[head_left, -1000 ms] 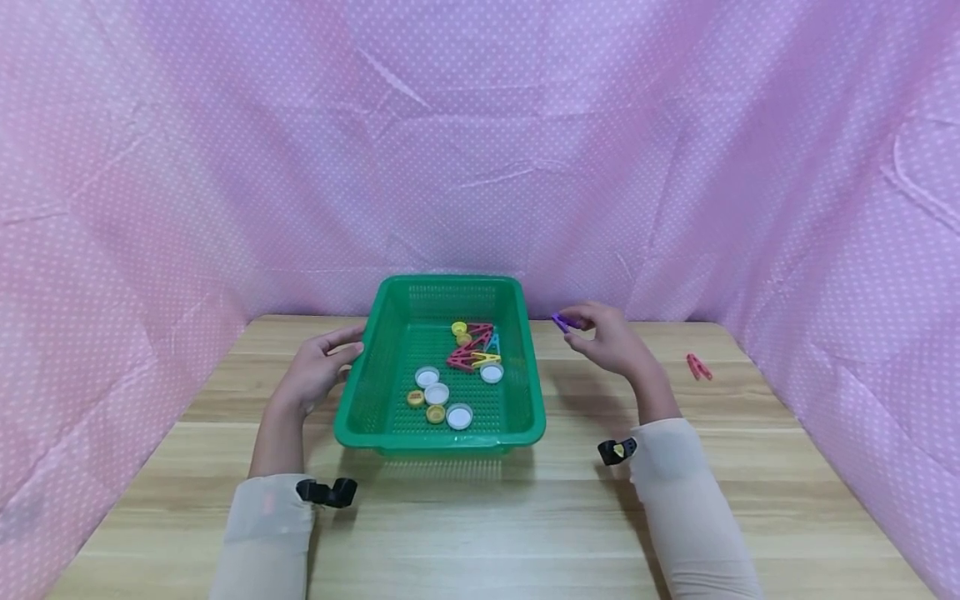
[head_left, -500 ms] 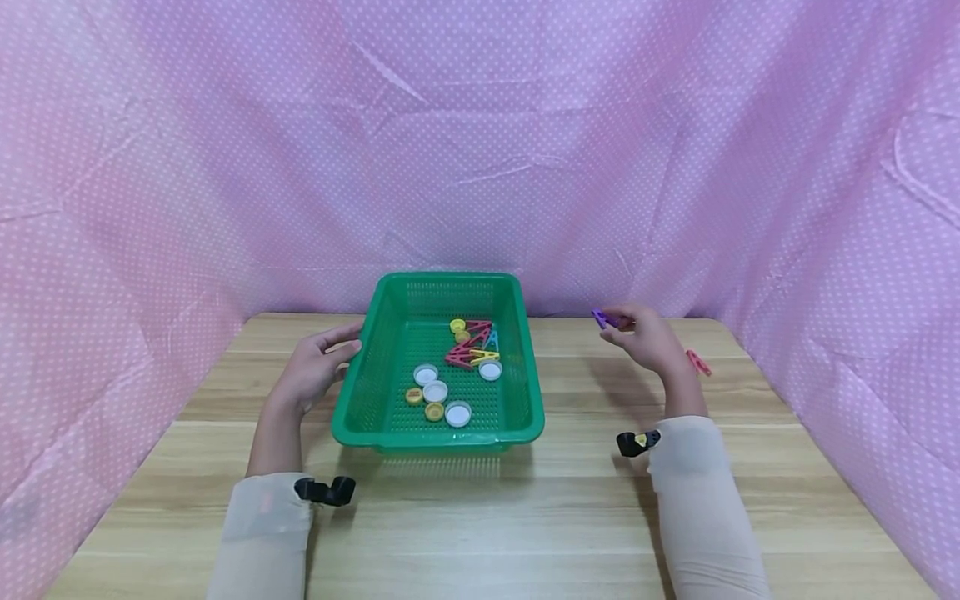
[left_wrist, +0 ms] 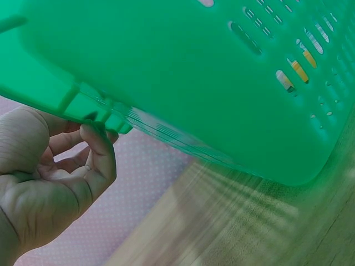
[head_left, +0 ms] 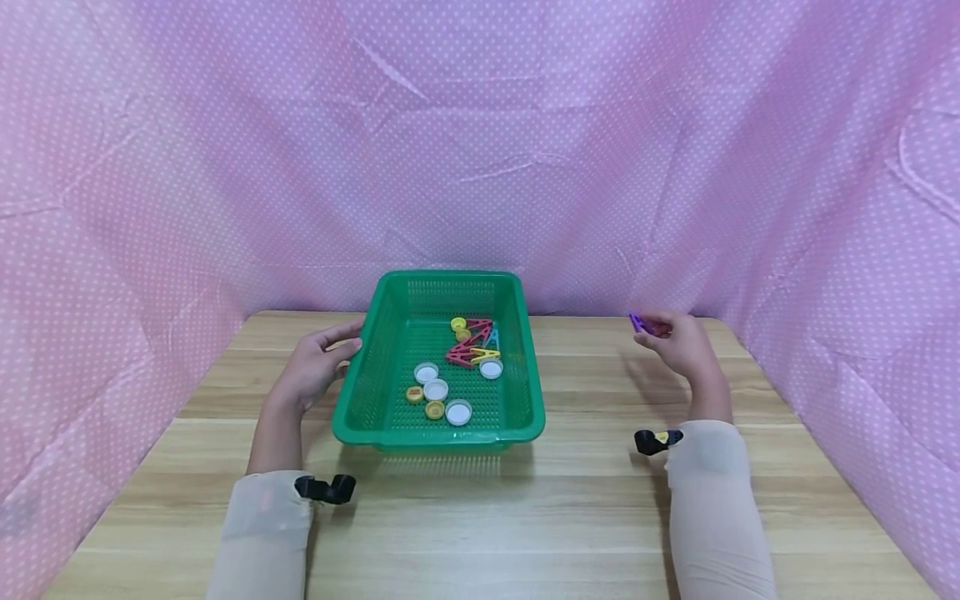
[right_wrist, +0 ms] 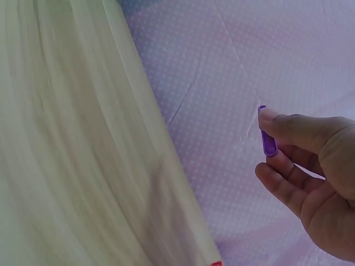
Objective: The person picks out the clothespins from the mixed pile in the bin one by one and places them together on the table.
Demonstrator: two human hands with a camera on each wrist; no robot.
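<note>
My left hand (head_left: 309,371) grips the left rim of a green plastic basket (head_left: 438,437), its fingers and thumb curled at the edge in the left wrist view. Inside lie several white caps (head_left: 458,412) and yellow caps (head_left: 435,410). Toward the basket's right side are red clothespins (head_left: 460,356), a yellow clothespin (head_left: 485,356) and a blue clothespin (head_left: 492,337). Well right of the basket, above the table, my right hand (head_left: 682,343) pinches a purple clothespin (right_wrist: 269,145) between thumb and fingers.
A wooden table (head_left: 480,533) spans the foreground. Pink dotted cloth (head_left: 480,167) hangs behind it and on both sides. At the lower edge of the right wrist view shows a small bit of a red thing (right_wrist: 216,264) on the table.
The right hand has moved right, away from the basket, carrying the purple clothespin. The red clothespin on the table is now hidden behind it in the head view. Left hand and basket hardly moved.
</note>
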